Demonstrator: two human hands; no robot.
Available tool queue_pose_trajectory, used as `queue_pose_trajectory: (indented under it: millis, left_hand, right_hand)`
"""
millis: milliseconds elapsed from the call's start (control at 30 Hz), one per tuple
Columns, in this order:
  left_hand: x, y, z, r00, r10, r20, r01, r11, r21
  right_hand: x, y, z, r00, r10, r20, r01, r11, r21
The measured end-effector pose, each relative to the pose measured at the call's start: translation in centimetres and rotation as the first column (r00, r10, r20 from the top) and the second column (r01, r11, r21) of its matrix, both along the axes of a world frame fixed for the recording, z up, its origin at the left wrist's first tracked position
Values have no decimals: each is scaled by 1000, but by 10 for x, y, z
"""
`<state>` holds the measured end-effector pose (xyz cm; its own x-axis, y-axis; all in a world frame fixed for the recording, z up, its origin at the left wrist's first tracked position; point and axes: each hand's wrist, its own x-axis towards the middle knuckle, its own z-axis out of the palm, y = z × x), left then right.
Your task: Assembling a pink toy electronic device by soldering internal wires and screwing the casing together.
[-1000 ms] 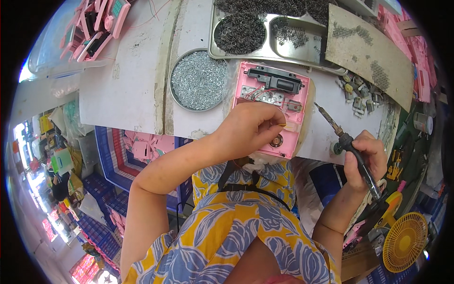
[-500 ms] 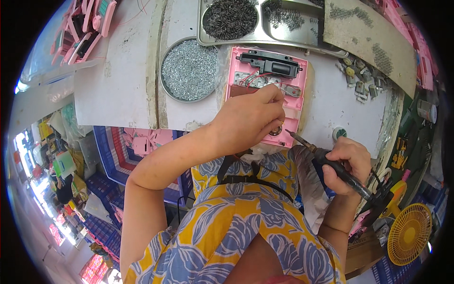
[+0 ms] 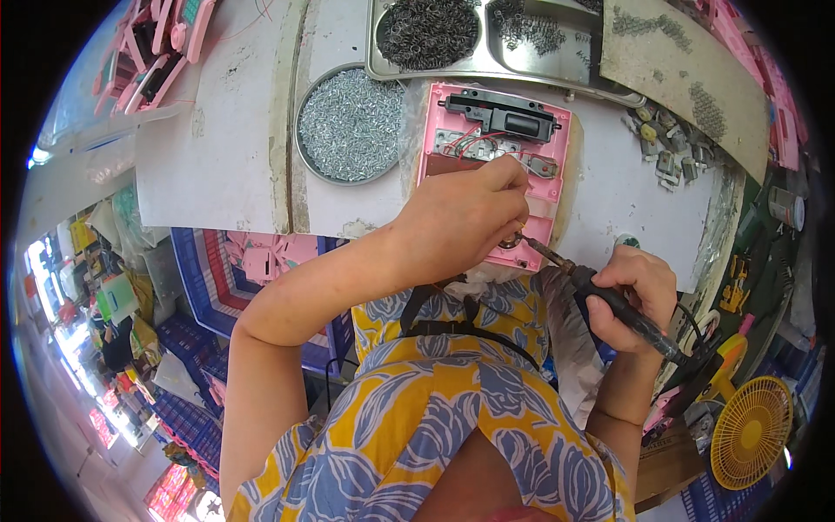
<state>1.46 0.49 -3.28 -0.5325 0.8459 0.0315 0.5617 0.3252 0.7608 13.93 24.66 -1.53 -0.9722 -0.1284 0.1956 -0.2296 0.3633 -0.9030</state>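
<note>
My right hand (image 3: 639, 296) is closed round the dark handle of a soldering iron (image 3: 628, 320). Its tip touches or nearly touches a small round metal part (image 3: 511, 241) in the lower end of a pink plastic casing (image 3: 541, 209). Over the casing, my left hand (image 3: 465, 213) is closed in a pinch, fingertips close to the iron's tip; whatever they grip is too small or hidden to name. Further up the casing sit a black plastic mechanism (image 3: 509, 120), a metal strip (image 3: 450, 143) and thin red wires (image 3: 474, 137). My left hand covers the casing's left middle.
Left of the casing stands a round tray of small silvery pieces (image 3: 352, 126). A metal tray (image 3: 500, 70) of dark springs lies behind. Small motor-like parts (image 3: 665, 148) and a small green-and-white round item (image 3: 624, 242) lie right. A blue basket (image 3: 196, 274) and a yellow fan (image 3: 752, 432) stand below.
The soldering iron's tip has moved slightly left and up, from beside the casing's right edge to the round metal part. My left hand keeps its pinch, nearly still.
</note>
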Motion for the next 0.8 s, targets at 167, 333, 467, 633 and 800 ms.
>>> queue_pose_trajectory:
  millis: [167,333,467,633,800]
  left_hand:
    - [-1,0,1,1000,-12,-2,12,1000,2]
    - [-1,0,-1,1000,-3,-11,3,1000,5]
    - [-1,0,1,1000,-4,-2,4,1000,9]
    - [-2,-1,0,1000,-18,-11,18,999,35]
    - [-4,-3,2,994,-95,-45,96,995,18]
  right_hand:
    - [-1,-1,0,999,-40,4,40,999,-9]
    - [1,4,6,997,-60,-41,60,998,2]
    - [5,8,8,993,-93,-66,91,995,-36]
    - [8,13,8,987,-142,-74,137,988,-68]
    - [8,13,9,991,-110,-77,106,993,-60]
